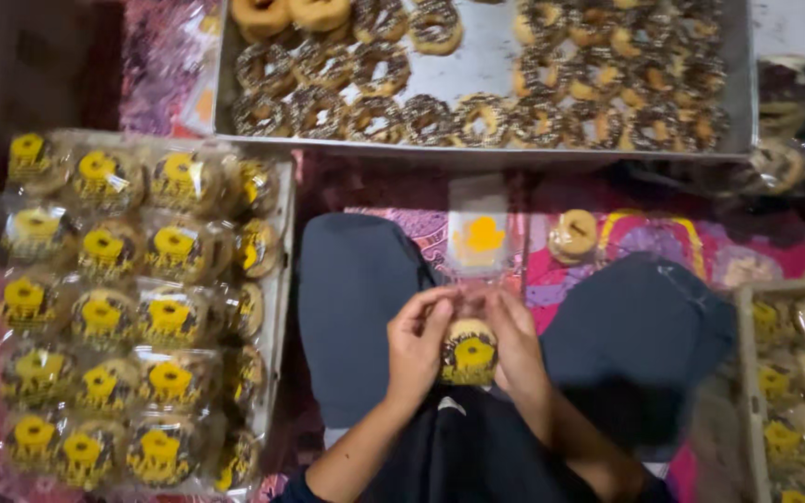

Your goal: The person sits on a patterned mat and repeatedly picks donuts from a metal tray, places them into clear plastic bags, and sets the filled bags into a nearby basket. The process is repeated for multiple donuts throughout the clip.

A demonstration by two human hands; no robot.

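Low in the middle of the frame, a wrapped doughnut [469, 353] in a clear bag with a yellow print is held between both hands above the lap; the left hand [416, 346] is curled around its left edge, fingers grasping the bag's top, and the right hand [517, 341] is closed on its right edge in the same way; an empty clear bag [478, 237] with a yellow mark lies just above the hands, with a loose plain doughnut [574, 235] beside it on the patterned pink cloth [649, 233]; across the top of the frame a metal tray [486, 58] of chocolate-sprinkled doughnuts [381, 67] is seen; at the left a tray [280, 270] is filled with bagged doughnuts [102, 315]; at the lower right a second tray [745, 373] of bagged ones is partly shown.
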